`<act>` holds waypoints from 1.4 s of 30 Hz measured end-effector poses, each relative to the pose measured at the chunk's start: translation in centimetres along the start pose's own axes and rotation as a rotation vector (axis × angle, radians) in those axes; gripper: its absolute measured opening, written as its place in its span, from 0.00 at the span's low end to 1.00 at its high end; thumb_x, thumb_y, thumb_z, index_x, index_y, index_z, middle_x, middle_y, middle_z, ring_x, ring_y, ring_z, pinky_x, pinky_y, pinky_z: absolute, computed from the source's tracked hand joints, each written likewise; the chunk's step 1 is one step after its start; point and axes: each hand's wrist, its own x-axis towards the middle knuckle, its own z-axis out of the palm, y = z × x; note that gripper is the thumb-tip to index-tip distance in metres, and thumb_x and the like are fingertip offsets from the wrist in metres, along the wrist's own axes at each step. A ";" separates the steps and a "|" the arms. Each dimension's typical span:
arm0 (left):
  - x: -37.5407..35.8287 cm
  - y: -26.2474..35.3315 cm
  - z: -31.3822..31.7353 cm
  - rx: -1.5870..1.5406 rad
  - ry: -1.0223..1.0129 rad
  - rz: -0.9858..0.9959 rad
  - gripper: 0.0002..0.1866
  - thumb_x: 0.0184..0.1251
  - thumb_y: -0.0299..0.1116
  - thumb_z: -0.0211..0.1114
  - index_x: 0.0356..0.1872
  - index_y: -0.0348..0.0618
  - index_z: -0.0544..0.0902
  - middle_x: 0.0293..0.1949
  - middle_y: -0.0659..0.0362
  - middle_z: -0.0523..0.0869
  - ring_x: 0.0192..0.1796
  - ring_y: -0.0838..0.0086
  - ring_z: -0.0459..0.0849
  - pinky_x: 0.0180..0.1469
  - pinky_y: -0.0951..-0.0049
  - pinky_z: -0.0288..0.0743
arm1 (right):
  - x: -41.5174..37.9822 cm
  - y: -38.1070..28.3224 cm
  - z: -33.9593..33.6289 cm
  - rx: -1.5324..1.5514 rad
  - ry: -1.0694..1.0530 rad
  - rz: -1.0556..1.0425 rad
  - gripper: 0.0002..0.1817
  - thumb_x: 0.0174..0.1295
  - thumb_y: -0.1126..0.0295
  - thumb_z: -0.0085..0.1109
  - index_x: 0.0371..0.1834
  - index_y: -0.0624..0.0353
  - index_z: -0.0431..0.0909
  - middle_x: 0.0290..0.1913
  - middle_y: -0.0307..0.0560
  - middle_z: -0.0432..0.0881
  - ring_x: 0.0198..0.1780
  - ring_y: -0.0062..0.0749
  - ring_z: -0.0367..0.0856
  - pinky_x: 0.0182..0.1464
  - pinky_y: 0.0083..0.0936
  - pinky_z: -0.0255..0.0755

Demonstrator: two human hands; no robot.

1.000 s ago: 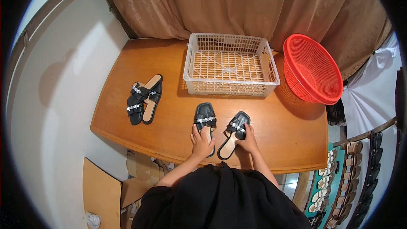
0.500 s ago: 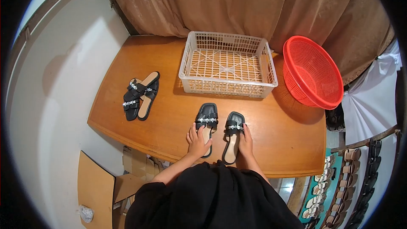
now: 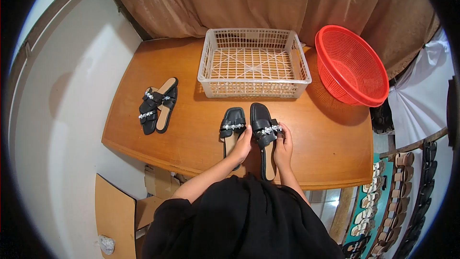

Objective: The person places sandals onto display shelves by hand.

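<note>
Two black sandals with jewelled straps lie side by side near the front edge of a wooden table [image 3: 311, 163]. My left hand [image 3: 242, 146] rests on the heel of the left sandal [image 3: 233, 123], fingers curled over it. My right hand [image 3: 283, 147] grips the right sandal [image 3: 263, 127], which is tilted up on its edge against the left one, thumb by the strap. A second pair of black sandals [image 3: 157, 105] lies stacked at the table's left side.
A white plastic basket [image 3: 254, 85] stands at the back middle of the table. A red round basket [image 3: 352, 67] sits at the back right, overhanging the edge. Brown curtain behind. Cardboard [image 3: 117, 211] lies on the floor at left; sandal racks [image 3: 397, 187] stand at right.
My right hand has lifted the right sandal onto its edge and brought it against the left sandal. My left hand slid to the inner side of the left sandal.
</note>
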 end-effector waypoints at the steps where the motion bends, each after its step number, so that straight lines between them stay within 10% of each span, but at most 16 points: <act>1: 0.0 0.0 0.1 0.010 -0.004 0.005 0.29 0.69 0.55 0.36 0.59 0.41 0.64 0.53 0.57 0.73 0.53 0.73 0.71 0.55 0.74 0.64 | -0.2 -0.4 0.1 0.006 0.009 -0.005 0.16 0.63 0.78 0.40 0.54 0.65 0.66 0.51 0.49 0.72 0.54 0.30 0.69 0.57 0.24 0.60; 8: -0.8 -0.3 0.2 -0.201 -0.053 0.344 0.24 0.71 0.49 0.38 0.52 0.38 0.69 0.45 0.58 0.77 0.45 0.75 0.76 0.46 0.73 0.72 | -0.2 -2.6 0.3 -0.326 -0.095 -0.192 0.31 0.44 0.80 0.59 0.57 0.63 0.65 0.53 0.55 0.71 0.56 0.41 0.70 0.57 0.29 0.63; 17: -2.9 2.1 0.2 0.146 0.071 0.447 0.22 0.71 0.48 0.39 0.47 0.39 0.72 0.36 0.63 0.77 0.34 0.82 0.74 0.35 0.81 0.70 | 0.7 -3.9 0.8 -0.403 -0.091 -0.404 0.28 0.46 0.84 0.47 0.56 0.65 0.65 0.55 0.58 0.69 0.57 0.49 0.67 0.60 0.33 0.58; 19: -2.7 2.4 0.4 0.195 0.023 0.547 0.21 0.72 0.47 0.41 0.41 0.39 0.73 0.37 0.63 0.73 0.42 0.81 0.68 0.48 0.80 0.62 | 0.5 -3.8 1.2 -0.363 -0.070 -0.370 0.27 0.46 0.84 0.45 0.55 0.66 0.66 0.55 0.58 0.68 0.57 0.50 0.66 0.61 0.34 0.56; 28: -2.6 1.7 -0.1 -0.275 -0.304 0.336 0.25 0.67 0.52 0.47 0.54 0.41 0.68 0.50 0.59 0.73 0.51 0.74 0.72 0.55 0.72 0.65 | 0.2 -4.8 1.6 -0.191 -0.063 -0.309 0.27 0.47 0.85 0.44 0.55 0.64 0.67 0.55 0.56 0.68 0.57 0.45 0.67 0.60 0.29 0.58; 35: -2.9 3.0 -0.6 -0.367 -0.327 0.305 0.21 0.66 0.43 0.53 0.54 0.41 0.69 0.48 0.57 0.77 0.50 0.72 0.76 0.53 0.70 0.71 | -1.0 -6.2 1.6 -0.538 -0.245 -0.375 0.35 0.45 0.77 0.50 0.63 0.60 0.56 0.64 0.62 0.53 0.66 0.58 0.46 0.65 0.45 0.40; 42: -3.3 3.3 -1.6 -0.452 -0.282 0.290 0.17 0.64 0.41 0.57 0.48 0.41 0.72 0.41 0.60 0.80 0.41 0.76 0.80 0.42 0.73 0.76 | -1.5 -5.4 0.6 0.121 -0.398 -0.063 0.43 0.54 0.59 0.57 0.69 0.56 0.43 0.68 0.54 0.45 0.70 0.43 0.42 0.67 0.37 0.41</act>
